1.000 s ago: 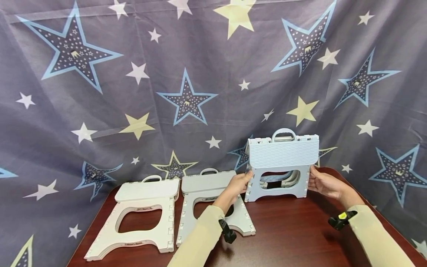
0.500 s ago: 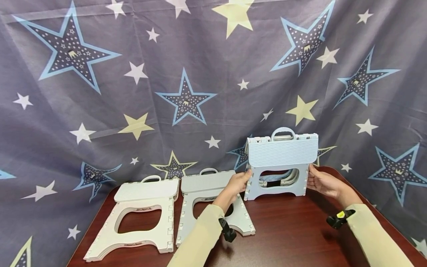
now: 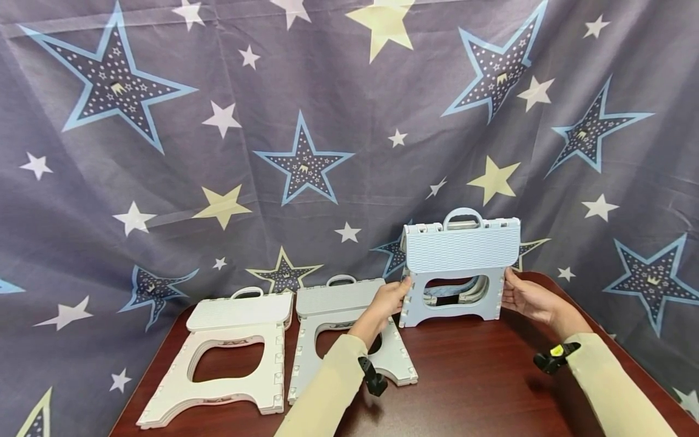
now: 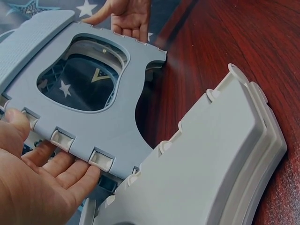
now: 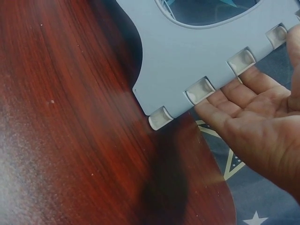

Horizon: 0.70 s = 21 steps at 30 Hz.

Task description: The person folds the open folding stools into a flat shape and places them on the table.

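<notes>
A light blue folding step stool (image 3: 463, 249), folded flat with its carry handle at the top, stands nearly upright at the back right of the table. My left hand (image 3: 389, 300) grips its left edge. In the left wrist view the thumb (image 4: 16, 124) lies on the front and the fingers (image 4: 70, 176) reach behind. At the opposite edge my right hand (image 3: 528, 299) holds the stool, its fingers (image 5: 234, 96) behind the hinged side in the right wrist view. Through the stool's opening, more pale and blue parts show behind it; their kind is unclear.
Left of the blue stool lies a pale grey folded stool (image 3: 341, 297), partly hidden by my left forearm. A white folded stool (image 3: 240, 312) lies further left. Both rest on the dark red wooden table (image 3: 469, 382). A star-patterned curtain (image 3: 371, 139) hangs behind.
The blue stool has shifted very slightly up and left in the head view, with both hands keeping their hold. The other stools stay in place.
</notes>
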Each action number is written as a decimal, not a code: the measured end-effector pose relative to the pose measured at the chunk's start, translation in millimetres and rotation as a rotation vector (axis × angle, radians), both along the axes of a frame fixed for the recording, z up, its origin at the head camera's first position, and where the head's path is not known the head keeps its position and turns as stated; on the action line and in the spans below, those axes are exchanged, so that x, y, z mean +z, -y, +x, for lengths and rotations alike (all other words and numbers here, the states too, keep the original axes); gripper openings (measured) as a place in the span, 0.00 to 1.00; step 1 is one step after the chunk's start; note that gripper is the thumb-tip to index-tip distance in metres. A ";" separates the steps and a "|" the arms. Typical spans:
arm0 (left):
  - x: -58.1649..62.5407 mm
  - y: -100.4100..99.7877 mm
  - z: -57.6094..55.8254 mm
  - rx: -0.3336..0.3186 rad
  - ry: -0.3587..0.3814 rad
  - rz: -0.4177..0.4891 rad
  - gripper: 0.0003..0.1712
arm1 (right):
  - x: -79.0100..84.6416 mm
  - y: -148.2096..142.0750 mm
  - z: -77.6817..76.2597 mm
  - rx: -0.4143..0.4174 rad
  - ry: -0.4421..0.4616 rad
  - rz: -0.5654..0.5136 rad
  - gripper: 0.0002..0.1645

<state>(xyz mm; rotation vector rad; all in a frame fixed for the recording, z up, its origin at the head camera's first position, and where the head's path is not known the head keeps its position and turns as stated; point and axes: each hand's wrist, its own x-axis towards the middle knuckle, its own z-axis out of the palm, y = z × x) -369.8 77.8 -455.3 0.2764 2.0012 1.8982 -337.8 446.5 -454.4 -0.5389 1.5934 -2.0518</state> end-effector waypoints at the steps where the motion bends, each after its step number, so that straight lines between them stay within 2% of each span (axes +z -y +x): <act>1: -0.1 -0.3 0.0 0.002 -0.001 0.000 0.36 | 0.1 0.0 0.1 0.001 -0.002 0.000 0.35; 14: -3.3 -2.0 1.9 0.019 -0.020 0.023 0.34 | 1.5 0.9 2.3 -0.006 -0.007 0.005 0.34; 21: -3.2 -1.1 4.6 0.021 -0.027 0.034 0.33 | -0.2 4.5 4.6 -0.080 -0.019 0.024 0.31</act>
